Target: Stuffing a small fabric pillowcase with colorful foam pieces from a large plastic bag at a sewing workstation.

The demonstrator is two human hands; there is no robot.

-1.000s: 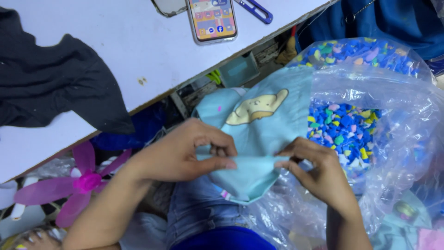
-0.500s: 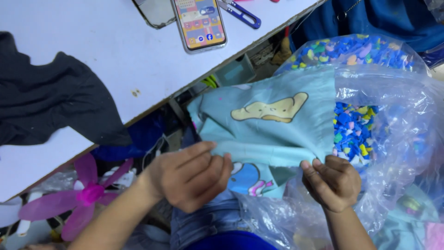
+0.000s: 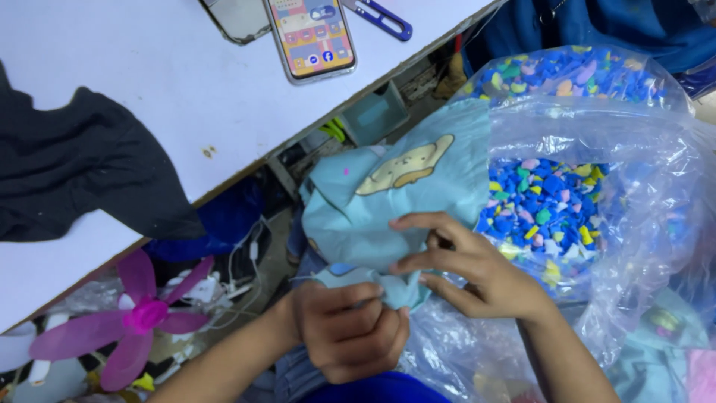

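A light blue fabric cover (image 3: 388,201) with a yellow cartoon patch lies crumpled over my lap. My left hand (image 3: 347,336) is clenched around its lower edge. My right hand (image 3: 470,265) presses on the cloth from the right, thumb and fingers pinching a fold beside the left hand. Just right of the cloth, a large clear plastic bag (image 3: 634,216) gapes, filled with small blue, yellow and pink foam pieces (image 3: 548,201).
A white table (image 3: 171,97) runs along the top left, carrying a black cloth (image 3: 82,172), a smartphone (image 3: 309,33), a second phone (image 3: 235,16) and blue snips (image 3: 380,15). A pink fan (image 3: 134,317) and cables lie under the table. Blue fabric (image 3: 597,22) at top right.
The cloth has been bunched up from a spread-out state. My left hand moved down and closed on the lower edge; my right hand moved up onto the cloth.
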